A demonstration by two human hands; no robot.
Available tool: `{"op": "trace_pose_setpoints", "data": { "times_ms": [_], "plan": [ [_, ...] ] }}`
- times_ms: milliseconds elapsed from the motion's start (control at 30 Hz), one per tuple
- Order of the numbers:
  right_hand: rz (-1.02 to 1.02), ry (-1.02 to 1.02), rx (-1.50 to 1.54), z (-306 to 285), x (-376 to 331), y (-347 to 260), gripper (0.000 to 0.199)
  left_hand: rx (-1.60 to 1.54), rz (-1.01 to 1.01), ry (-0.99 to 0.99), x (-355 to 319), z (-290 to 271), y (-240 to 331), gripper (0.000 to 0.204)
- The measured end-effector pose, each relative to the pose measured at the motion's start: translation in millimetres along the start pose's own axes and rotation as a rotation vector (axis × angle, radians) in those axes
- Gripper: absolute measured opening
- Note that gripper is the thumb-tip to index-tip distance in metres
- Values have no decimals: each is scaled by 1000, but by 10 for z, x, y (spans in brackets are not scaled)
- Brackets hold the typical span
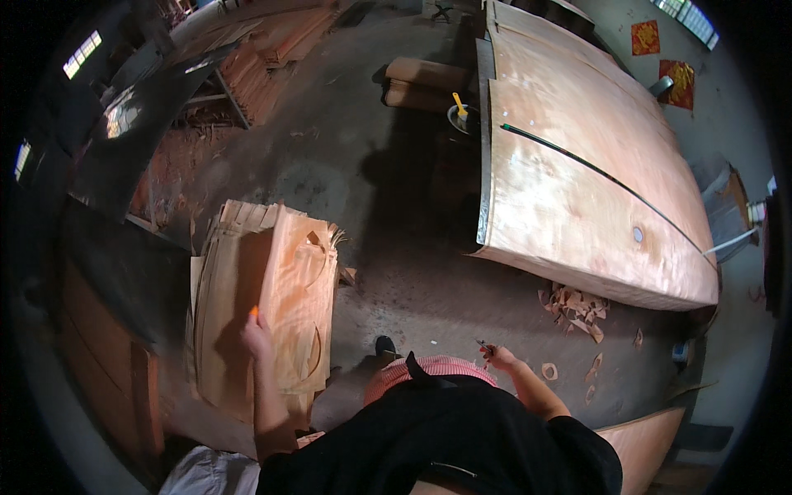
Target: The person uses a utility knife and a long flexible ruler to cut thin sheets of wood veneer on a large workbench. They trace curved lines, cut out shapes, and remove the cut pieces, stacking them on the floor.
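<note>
The left hand is extended over a stack of thin veneer sheets lying low at the person's left; the fingers are closed on a small orange object, and the hand rests against the top sheet. The top sheet shows curved splits near its right edge. The right hand is held at waist height, well apart from the stack, with the fingers closed on a small dark tool; the tool's kind cannot be determined. A large veneer-covered worktop is located ahead to the right, crossed by a dark line. Veneer scraps lie on the concrete floor below its near edge.
</note>
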State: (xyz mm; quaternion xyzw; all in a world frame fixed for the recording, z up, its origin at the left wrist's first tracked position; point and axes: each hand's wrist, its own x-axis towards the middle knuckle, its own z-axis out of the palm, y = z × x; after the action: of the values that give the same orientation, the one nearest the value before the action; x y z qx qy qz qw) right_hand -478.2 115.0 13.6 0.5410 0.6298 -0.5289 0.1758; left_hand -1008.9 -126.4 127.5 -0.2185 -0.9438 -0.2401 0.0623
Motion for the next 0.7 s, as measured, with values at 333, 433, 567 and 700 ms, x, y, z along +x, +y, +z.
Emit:
{"op": "trace_pose_setpoints", "data": {
  "times_ms": [333, 433, 567, 700],
  "plan": [
    [-71, 105, 68, 69, -286, 1590, 27, -122, 359, -185, -1025, -271, 1698, 21],
    [-8, 150, -34, 83, -473, 2348, 29, -211, 329, -224, -1254, -208, 1860, 21],
    [75, 268, 24, -102, -1124, 3159, 24, -193, 504, -152, -1457, 30, 2481, 22],
    [275, 323, 327, 21, -1364, 4189, 23, -169, 643, -146, -1701, 40, 3525, 22]
  ]
}}
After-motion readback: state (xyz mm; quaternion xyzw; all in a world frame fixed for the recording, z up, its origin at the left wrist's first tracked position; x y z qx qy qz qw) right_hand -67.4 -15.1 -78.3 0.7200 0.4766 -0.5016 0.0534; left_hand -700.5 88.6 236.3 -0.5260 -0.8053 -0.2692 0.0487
